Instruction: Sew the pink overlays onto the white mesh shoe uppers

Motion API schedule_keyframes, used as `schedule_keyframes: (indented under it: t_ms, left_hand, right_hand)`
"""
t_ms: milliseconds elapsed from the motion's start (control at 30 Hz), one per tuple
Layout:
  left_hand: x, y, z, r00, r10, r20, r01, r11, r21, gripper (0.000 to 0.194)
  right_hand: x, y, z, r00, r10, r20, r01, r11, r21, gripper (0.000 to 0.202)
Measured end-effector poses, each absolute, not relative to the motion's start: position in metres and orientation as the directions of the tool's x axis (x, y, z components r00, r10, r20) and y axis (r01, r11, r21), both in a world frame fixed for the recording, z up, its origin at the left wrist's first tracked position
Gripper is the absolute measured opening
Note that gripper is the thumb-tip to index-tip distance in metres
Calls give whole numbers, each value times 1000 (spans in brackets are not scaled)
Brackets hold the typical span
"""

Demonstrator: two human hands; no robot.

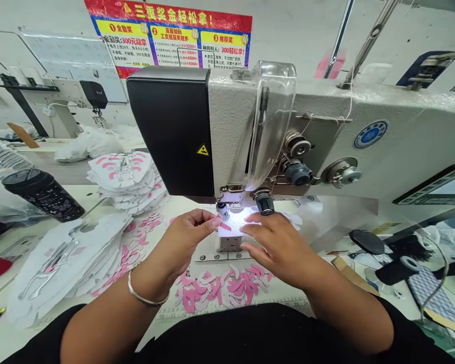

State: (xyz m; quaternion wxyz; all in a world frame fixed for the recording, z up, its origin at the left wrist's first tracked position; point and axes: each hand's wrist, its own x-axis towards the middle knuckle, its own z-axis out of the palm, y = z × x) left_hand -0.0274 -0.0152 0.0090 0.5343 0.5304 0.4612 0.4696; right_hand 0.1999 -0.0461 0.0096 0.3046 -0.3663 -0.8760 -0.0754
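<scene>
Under the lit presser foot (223, 210) of a sewing machine (235, 121) lies a white fabric piece (235, 230) with a pink strip (225, 226) on it. My left hand (191, 230), with a bangle at its wrist, pinches a small pink fabric piece between thumb and index finger, left of the foot. The pinched piece is mostly hidden by the fingertips. My right hand (275, 242) lies on the right side of the white fabric, fingers spread and pressing flat. Loose pink and white cut pieces (220, 288) are heaped on the table in front of the machine bed.
Stacks of white panels with pink trim (125, 177) and larger white panels (72, 253) stand at left, beside a dark tumbler (41, 194). A black thread spool (398, 270) lies at right. Behind is another sewing machine (68, 98).
</scene>
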Motion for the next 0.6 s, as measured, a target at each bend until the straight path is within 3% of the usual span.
schedule_keyframes:
  t_ms: [100, 167, 333, 600]
  left_hand:
    - [-18, -6, 6, 159, 987, -4, -63, 14, 998, 22]
    - [-13, -3, 3, 174, 985, -2, -59, 12, 998, 23]
    - [-14, -2, -3, 150, 988, 40, 34, -46, 998, 20]
    - [-23, 1, -8, 169, 985, 16, 152, -42, 988, 22]
  right_hand:
    - [202, -34, -1, -564, 652, 507, 757, 653, 3, 32]
    - [198, -28, -14, -554, 624, 550, 755, 655, 17, 29]
    - [188, -24, -40, -435, 486, 758, 720, 693, -32, 28]
    - [187, -22, -51, -407, 480, 777, 695, 714, -77, 31]
